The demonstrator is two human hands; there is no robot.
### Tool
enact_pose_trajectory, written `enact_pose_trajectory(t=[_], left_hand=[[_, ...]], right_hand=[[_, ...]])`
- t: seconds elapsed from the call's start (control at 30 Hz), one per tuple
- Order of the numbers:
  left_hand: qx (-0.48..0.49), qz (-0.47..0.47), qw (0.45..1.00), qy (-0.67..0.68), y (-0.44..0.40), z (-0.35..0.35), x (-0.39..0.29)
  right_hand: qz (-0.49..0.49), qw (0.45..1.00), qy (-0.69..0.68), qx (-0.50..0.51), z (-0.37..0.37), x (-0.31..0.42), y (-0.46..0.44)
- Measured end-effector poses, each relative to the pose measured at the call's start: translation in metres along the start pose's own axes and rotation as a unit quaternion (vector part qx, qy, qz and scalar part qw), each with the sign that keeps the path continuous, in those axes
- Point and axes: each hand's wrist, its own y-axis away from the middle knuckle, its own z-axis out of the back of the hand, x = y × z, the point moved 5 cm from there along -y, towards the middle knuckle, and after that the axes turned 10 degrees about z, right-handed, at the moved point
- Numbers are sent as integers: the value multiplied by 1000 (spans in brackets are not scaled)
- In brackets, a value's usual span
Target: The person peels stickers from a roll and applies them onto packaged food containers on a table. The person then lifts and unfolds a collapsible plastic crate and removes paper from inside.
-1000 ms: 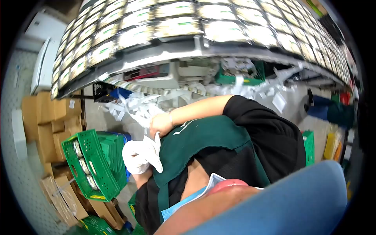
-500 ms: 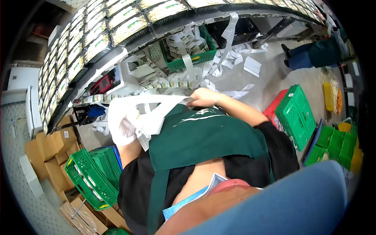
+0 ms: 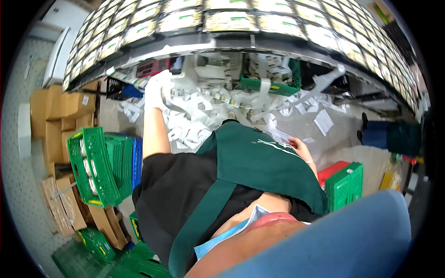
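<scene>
Near the bench's [image 3: 232, 42] front edge: left hand [image 3: 158, 89]; beside apron [image 3: 257, 162]: right hand [image 3: 301, 149]; grips indiscernible; paper strips [image 3: 189, 124], being tangled, could snag.

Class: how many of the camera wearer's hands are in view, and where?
2: the left hand, covered in white, near the rack's front edge; the right hand, bare, by the green apron and perhaps partly hidden.

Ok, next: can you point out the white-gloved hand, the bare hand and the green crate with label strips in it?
White-gloved left hand [image 3: 156, 90]: head view, middle of the hand.
Bare right hand [image 3: 302, 149]: head view, middle of the hand.
Green crate [image 3: 251, 84]: head view, its near wall.
</scene>
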Motion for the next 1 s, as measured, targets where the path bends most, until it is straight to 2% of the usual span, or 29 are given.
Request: enact_pose_trajectory(t=[0.03, 0.1, 0.13, 0.2, 0.23, 0.3, 0.33, 0.37, 0.4, 0.47, 0.5, 0.53, 0.57, 0.63, 0.67, 0.7, 0.73, 0.8, 0.87, 0.9, 0.93, 0.97, 1.0], left_hand=[[-27, -65, 995, -63, -12, 23, -7], [-46, -129, 977, -164, -51, 63, -8], [-74, -191, 944, -259, -83, 85, -9], [-79, -145, 973, -164, -133, 114, -14], [-111, -65, 990, 54, -128, 103, -26], [-121, -6, 989, 86, -142, 94, -46], [-115, -70, 983, -123, -150, 86, -61], [-110, -68, 984, -125, -160, 89, -64], [-134, -91, 903, -398, -167, 90, -70], [-146, -19, 867, -477, -172, 98, -64], [-137, 82, 942, -297, -174, 107, -56], [-126, -130, 729, -660, -220, 139, -34], [-137, -145, 723, -661, -217, 141, -33], [-185, -137, 788, -571, -201, 131, -42], [-220, -115, 839, -485, -192, 126, -46], [-268, -83, 877, -390, -179, 118, -51], [-320, -57, 891, -316, -164, 109, -56], [-433, -1, 853, -292, -149, 101, -55], [-372, -119, 909, -147, -149, 112, -45], [-431, -131, 866, -216, -134, 109, -43], [-492, -134, 813, -280, -118, 106, -41], [-497, -157, 789, -326, -99, 95, -40], [-442, -143, 826, -320, -88, 86, -31]], right_hand=[[-3, 1000, 8, -9, 2, 1, -9], [-26, 999, 43, -15, 0, 25, -36], [-26, 999, 41, -12, -5, 41, -53], [18, 992, 127, 11, -16, 70, -95], [44, 983, 174, 23, -23, 96, -111], [87, 977, 195, 23, -39, 143, -137], [99, 975, 195, 21, -45, 159, -144], [110, 974, 196, 18, -49, 169, -150], [104, 975, 195, 12, -51, 170, -155], [79, 970, 227, 26, -47, 166, -155], [57, 971, 232, 24, -42, 159, -156], [49, 967, 251, 11, -37, 159, -157], [36, 960, 278, -10, -26, 150, -161], [61, 949, 301, -72, 10, 150, -172], [65, 934, 325, -131, 41, 139, -181], [22, 924, 326, -200, 79, 129, -192], [38, 925, 242, -292, 124, 111, -204], [-67, 861, 174, -472, 208, 91, -219], [-103, 773, 233, -580, 269, 64, -233], [-115, 739, 257, -612, 288, 58, -237], [-89, 796, 169, -575, 311, 39, -250], [-64, 842, 77, -529, 333, 17, -260], [-74, 842, 79, -529, 358, -6, -259]])
